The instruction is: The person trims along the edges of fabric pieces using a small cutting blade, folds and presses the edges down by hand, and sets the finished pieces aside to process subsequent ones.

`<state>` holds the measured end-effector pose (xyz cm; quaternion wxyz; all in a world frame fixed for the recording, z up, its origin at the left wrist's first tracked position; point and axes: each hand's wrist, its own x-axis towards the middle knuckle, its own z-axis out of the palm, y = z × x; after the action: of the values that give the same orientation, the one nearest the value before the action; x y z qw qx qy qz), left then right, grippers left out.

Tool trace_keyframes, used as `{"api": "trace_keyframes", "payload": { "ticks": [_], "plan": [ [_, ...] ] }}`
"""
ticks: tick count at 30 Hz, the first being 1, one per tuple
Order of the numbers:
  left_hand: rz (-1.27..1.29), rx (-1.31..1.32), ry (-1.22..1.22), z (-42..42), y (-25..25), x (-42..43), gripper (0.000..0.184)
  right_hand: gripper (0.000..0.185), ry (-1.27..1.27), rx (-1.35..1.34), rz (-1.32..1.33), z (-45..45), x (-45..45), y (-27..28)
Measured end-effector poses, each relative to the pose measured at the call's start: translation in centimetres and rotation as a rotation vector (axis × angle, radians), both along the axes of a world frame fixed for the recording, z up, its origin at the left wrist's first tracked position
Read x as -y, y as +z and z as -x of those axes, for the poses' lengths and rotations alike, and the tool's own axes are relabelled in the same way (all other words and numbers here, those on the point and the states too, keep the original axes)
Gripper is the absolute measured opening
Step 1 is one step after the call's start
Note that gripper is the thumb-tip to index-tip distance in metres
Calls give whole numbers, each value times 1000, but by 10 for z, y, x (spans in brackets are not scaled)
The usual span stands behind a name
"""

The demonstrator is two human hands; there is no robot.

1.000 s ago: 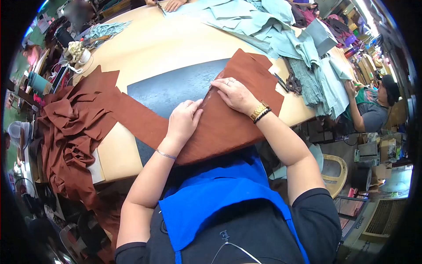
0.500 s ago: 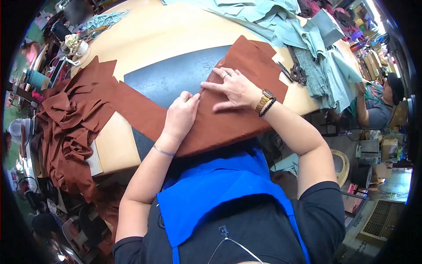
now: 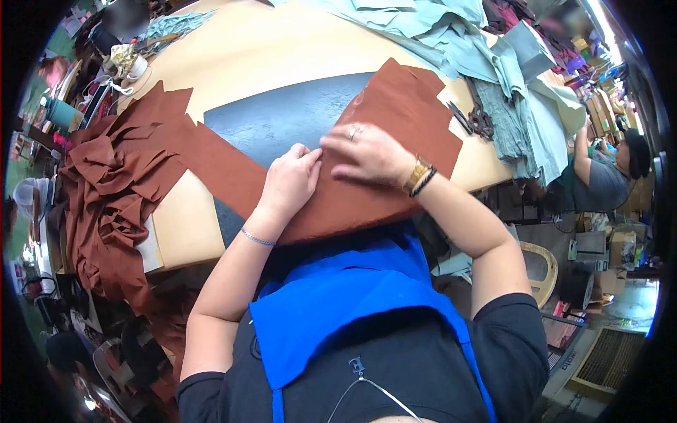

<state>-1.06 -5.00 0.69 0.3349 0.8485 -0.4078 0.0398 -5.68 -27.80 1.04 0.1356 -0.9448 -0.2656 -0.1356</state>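
Note:
A piece of rust-brown fabric [image 3: 405,106] lies spread over the near side of the table, partly covering a dark cutting mat [image 3: 282,123]. My left hand [image 3: 290,176] pinches the fabric's edge near the middle, thumb and fingers pressed together. Just right of it, my right hand [image 3: 374,156] is over the same fabric, fingers stretched out and thumb apart. Its fingers are slightly blurred, and their tips come close to the pinched spot. A brown strip extends leftward to a crumpled heap of the same fabric [image 3: 120,211], which hangs over the table's left edge.
Black-handled scissors [image 3: 479,121] lie right of the fabric. Pale green fabric [image 3: 437,39] covers the far right of the pale table [image 3: 268,42]. A white cup-like item [image 3: 136,68] stands at the far left. Another person [image 3: 599,173] is at the right.
My right hand has drawn slightly down and left across the fabric, its fingers now closer together. My left hand keeps its pinch in nearly the same place.

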Motion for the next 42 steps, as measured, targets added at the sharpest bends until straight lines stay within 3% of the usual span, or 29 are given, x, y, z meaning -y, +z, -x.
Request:
{"api": "trace_keyframes", "payload": {
  "ticks": [3, 12, 14, 18, 24, 27, 42],
  "plan": [
    [-50, -61, -19, 4, 8, -16, 19, 57, -14, 4, -2, 10, -14, -5],
    [-81, 110, -18, 13, 9, -40, 15, 70, -88, -81, 240, 26, -36, 19],
    [-146, 91, 2, 12, 10, -43, 15, 73, -61, -23, 251, 27, -37, 16],
    [-228, -31, 11, 4, 16, -53, 16, 75, -49, -193, 173, 30, -49, 18],
    [-324, 73, -90, -5, 22, -66, 19, 74, -23, -58, 241, 33, -56, 20],
    [-387, 166, -168, -14, 21, -74, 22, 72, -14, -175, 132, 32, -60, 19],
    [-310, 419, -134, -31, 14, -108, 18, 75, -3, -225, 285, 28, -78, 42]
  ]
}}
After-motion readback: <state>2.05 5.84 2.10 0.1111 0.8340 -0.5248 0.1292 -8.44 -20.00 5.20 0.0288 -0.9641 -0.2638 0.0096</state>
